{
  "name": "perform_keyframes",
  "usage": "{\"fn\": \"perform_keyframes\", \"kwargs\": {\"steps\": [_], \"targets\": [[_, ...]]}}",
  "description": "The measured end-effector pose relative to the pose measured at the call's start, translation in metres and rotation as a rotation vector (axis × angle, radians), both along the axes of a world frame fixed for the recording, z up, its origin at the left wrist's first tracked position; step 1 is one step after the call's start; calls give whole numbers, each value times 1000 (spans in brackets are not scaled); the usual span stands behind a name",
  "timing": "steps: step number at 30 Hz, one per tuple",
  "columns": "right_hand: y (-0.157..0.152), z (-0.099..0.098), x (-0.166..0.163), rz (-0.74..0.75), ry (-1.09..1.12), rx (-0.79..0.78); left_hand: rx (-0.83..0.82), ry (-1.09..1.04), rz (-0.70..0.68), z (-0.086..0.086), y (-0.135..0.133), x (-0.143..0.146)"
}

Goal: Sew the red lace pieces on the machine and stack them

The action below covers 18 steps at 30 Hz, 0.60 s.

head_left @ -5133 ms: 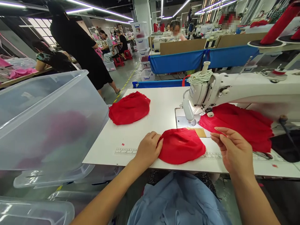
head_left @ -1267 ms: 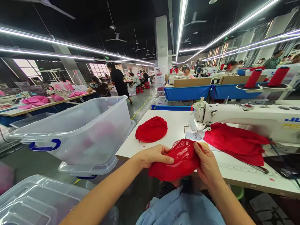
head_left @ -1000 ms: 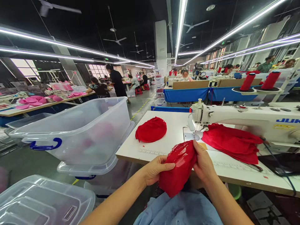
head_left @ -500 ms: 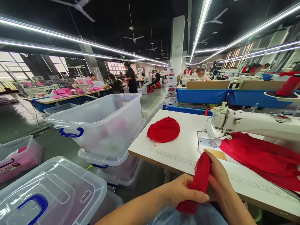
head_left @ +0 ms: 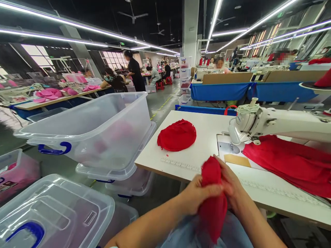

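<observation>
Both of my hands grip one piece of red fabric (head_left: 212, 210) over my lap, in front of the table edge. My left hand (head_left: 194, 193) closes on it from the left, thumb lying across the front. On the right side my right hand (head_left: 229, 181) is closed round its upper part, with some fingers hidden behind the cloth. A flat, roundish red fabric piece (head_left: 177, 135) lies on the white sewing table (head_left: 204, 124). To the right stands a white sewing machine (head_left: 284, 120), with a heap of red fabric (head_left: 289, 160) beside and under its arm.
A printed ruler scale (head_left: 181, 164) runs along the table's front. Left of it stand a large clear open bin (head_left: 85, 134) and a lidded clear box (head_left: 57, 210). A blue cloth trough (head_left: 219, 91) lies beyond; people sit and stand farther back.
The red fabric has swung more upright and its lower end now hangs down over my lap. Both hands have shifted slightly left and up. The camera view has tilted and turned a little.
</observation>
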State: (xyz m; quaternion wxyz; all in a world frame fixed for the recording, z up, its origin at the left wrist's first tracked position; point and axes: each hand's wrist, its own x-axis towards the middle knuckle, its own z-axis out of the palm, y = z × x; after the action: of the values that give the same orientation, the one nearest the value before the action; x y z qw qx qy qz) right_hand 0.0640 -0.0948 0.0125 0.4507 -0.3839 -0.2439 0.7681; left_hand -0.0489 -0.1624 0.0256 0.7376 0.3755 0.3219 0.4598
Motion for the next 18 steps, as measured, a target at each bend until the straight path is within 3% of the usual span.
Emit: {"fn": "perform_keyframes", "kwargs": {"steps": [3, 6, 10, 15, 18], "targets": [[-17, -3, 4, 30, 36, 31, -110, -258, 398, 10, 22, -3], [-45, -14, 8, 81, 117, 89, -128, -306, 555, 11, 38, -5], [-73, -28, 7, 69, 176, 99, -149, -281, 603, 7, 47, 0], [-73, -28, 1, -205, -129, 250, -161, -234, 599, 7, 48, 7], [-71, -27, -3, -264, -265, 355, -174, -289, 614, 7, 52, 7]]}}
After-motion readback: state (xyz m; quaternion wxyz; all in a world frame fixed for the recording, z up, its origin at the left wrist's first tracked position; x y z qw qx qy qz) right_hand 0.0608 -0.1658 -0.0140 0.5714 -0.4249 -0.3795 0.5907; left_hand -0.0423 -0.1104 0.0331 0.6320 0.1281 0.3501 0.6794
